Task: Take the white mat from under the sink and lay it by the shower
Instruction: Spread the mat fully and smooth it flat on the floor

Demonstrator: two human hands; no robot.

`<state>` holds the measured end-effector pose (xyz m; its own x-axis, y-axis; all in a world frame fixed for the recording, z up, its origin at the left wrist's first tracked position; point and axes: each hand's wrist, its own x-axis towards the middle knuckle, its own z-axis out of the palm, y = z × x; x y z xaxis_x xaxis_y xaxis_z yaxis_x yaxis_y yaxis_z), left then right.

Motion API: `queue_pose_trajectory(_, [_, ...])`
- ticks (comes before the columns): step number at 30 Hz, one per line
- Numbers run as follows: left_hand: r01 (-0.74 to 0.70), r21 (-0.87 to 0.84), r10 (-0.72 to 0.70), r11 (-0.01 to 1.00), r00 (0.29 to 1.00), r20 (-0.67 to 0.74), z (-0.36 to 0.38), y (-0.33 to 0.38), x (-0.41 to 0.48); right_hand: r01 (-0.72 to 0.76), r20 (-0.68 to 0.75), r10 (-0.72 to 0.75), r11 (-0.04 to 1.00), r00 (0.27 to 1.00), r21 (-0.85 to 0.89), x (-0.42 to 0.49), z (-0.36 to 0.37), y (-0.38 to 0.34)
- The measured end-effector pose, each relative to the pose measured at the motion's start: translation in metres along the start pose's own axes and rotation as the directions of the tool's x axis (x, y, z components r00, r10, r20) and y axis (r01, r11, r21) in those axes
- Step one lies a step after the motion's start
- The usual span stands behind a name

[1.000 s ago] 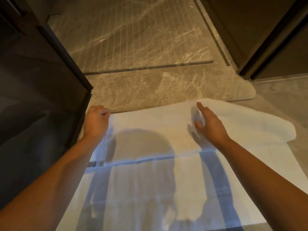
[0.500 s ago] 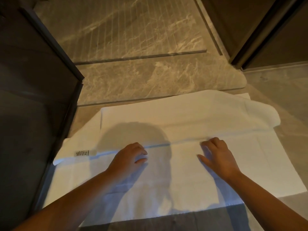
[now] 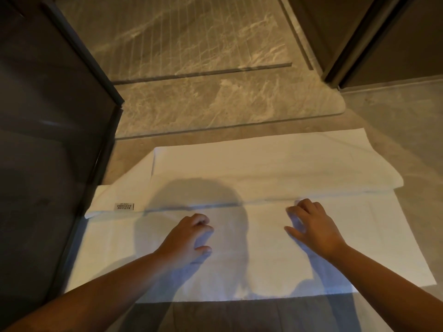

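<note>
Left hand (image 3: 189, 238), right hand (image 3: 311, 226): both drawn back from far edge to mid-fold, lower centre; fingers loosely bent, resting on cloth, pinching nothing. Rectangular white cloth mat (image 3: 359, 248): on floor below marble shower threshold (image 3: 215, 111), far half doubled over. Placement likely settled; unfolding remains.

One white mat (image 3: 263, 168) on one grey floor (image 3: 407, 140), with one fold running across it and one small label (image 3: 124, 206) near its left end. Two hands on the mat: one left hand (image 3: 189, 238), one right hand (image 3: 311, 226). One dark glass panel (image 3: 48, 140) at the left, one dark door frame (image 3: 347, 44) at the upper right. One marble sill (image 3: 227, 106) just beyond the mat, one grooved shower floor (image 3: 191, 37) past that. One head-shaped shadow (image 3: 191, 200) over the mat's middle.
</note>
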<state>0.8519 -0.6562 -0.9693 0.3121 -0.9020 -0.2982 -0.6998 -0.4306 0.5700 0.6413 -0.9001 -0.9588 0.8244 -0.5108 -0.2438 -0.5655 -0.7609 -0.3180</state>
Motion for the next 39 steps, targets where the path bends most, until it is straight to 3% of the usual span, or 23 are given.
queue_pose_trajectory(5, [-0.048,0.013,0.047,0.999,0.995,0.087,0.011,0.008,-0.016,0.018,0.039,-0.018,1.000,0.999,-0.020,-0.017,-0.001,0.006])
queue_pose_trajectory(12, [-0.014,-0.120,0.035,0.993,0.984,0.174,0.024,0.013,-0.038,0.079,0.103,-0.070,0.994,0.992,-0.081,-0.033,0.002,0.010])
queue_pose_trajectory(17, [-0.024,-0.143,0.015,0.989,0.998,-0.064,0.001,0.012,-0.026,0.113,0.066,-0.108,0.991,0.992,-0.077,-0.025,-0.006,0.000])
queue_pose_trajectory(24, [0.131,-0.065,-0.145,0.989,0.940,-0.309,-0.052,-0.009,0.011,0.133,-0.112,-0.137,0.990,0.984,-0.042,0.021,-0.024,-0.022])
queue_pose_trajectory(27, [0.270,0.036,-0.245,0.962,0.913,-0.326,-0.067,-0.026,0.023,0.066,-0.137,-0.065,0.998,0.988,0.001,0.045,-0.022,-0.028])
queue_pose_trajectory(31, [0.407,0.105,-0.362,0.907,0.884,-0.296,-0.077,-0.051,0.032,0.023,-0.062,-0.024,1.000,0.998,-0.018,0.070,-0.016,-0.032])
queue_pose_trajectory(37, [0.485,0.068,-0.425,0.872,0.818,-0.388,-0.076,-0.072,0.034,-0.052,-0.035,0.054,0.997,0.998,0.052,0.094,-0.007,-0.035])
queue_pose_trajectory(39, [0.547,0.012,-0.503,0.837,0.778,-0.377,-0.077,-0.077,0.036,-0.055,-0.069,0.059,0.996,0.996,0.070,0.096,-0.004,-0.035])
